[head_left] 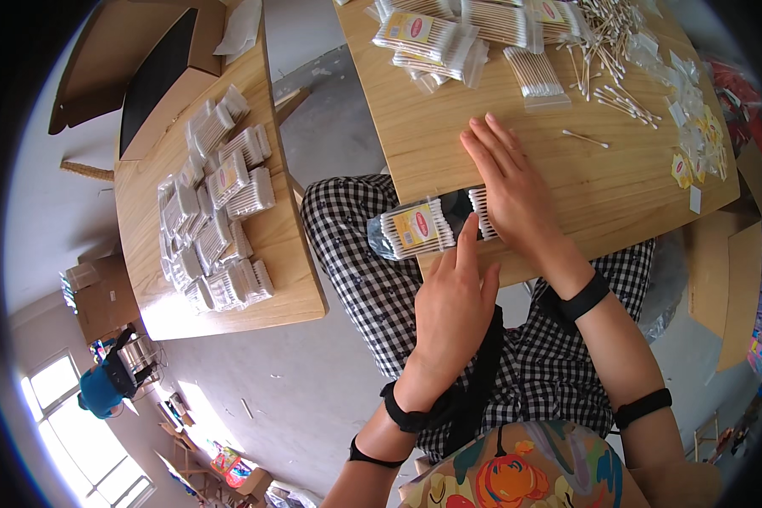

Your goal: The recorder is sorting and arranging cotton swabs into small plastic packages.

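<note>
A clear packet of cotton swabs (413, 229) with a yellow label lies at the near left edge of the table, partly overhanging it. Just right of it is a dark flat piece (455, 208), and beyond that a row of white swab tips (483, 212) shows beside my right hand. My right hand (515, 193) lies flat with its fingers stretched out, its palm side hidden. My left hand (453, 306) points its index finger at the dark piece and swab tips, thumb apart; whether the fingertip touches them I cannot tell.
Filled swab packets (432, 38), an unlabelled swab bundle (533, 72) and loose swabs (605, 42) lie farther back. One single swab (586, 138) and label cards (694, 161) are at right. The left table (292, 292) bears many packets and an open carton (173, 85).
</note>
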`<state>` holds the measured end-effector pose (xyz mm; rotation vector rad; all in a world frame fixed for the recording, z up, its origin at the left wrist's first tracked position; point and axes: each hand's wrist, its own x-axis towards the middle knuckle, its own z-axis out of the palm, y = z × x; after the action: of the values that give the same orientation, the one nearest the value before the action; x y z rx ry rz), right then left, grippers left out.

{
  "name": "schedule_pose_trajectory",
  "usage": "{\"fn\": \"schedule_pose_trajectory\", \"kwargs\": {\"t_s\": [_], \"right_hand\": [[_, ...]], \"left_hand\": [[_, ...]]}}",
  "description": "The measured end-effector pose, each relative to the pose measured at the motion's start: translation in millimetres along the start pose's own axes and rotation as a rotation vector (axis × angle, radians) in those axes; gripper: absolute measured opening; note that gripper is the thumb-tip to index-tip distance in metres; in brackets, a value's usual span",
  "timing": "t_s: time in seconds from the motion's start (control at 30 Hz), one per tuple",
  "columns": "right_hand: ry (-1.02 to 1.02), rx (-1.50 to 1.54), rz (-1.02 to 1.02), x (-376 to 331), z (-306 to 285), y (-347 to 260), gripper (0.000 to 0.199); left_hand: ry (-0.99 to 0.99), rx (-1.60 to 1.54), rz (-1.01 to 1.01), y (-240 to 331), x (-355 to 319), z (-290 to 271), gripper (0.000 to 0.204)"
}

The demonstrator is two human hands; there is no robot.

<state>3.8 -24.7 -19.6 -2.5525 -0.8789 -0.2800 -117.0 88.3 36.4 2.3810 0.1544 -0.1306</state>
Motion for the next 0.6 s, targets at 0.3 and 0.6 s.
{"fn": "schedule_pose_trajectory", "kwargs": {"t_s": [0.3,0.6], "right_hand": [[-0.002,0.008,0.004,-0.7,0.9,0.7,0.056],[0.002,0.019,0.001,-0.4,0.2,-0.5,0.059]], "left_hand": [[-0.045,0.043,-0.032,2.0,3.4,-1.5,0.056],[-0.033,0.019,-0.054,1.5,7.3,-1.3,0.058]]}}
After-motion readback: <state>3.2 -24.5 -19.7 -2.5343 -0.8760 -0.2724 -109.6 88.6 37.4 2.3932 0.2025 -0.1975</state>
